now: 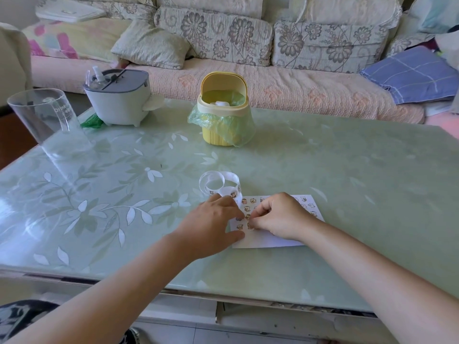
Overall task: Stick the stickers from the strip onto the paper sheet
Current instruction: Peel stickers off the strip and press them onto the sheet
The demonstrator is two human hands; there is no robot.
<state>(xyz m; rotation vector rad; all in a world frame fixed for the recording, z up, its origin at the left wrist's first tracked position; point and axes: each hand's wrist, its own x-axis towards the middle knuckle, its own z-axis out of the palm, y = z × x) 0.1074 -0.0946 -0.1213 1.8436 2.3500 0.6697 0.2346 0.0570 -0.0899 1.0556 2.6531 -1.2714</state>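
On the paper sheet [273, 242] my left hand [213, 224] presses, fingers straight; my right hand [278, 217] curls fingertips down, hold unclear.

table [323, 170]: pale green | left: clear cup [47, 120], grey container [119, 105] | middle: yellow bin [214, 136], green liner [198, 117] | behind: floral sofa [273, 83]

Both arms are bare, the left forearm [119, 286] and right forearm [367, 264] uncovered as far as they show and the left hand [211, 224] and right hand [280, 217] bare as well, while a dark garment [22, 316] with a pale blotchy print (only a corner shows) sits at the lower left.
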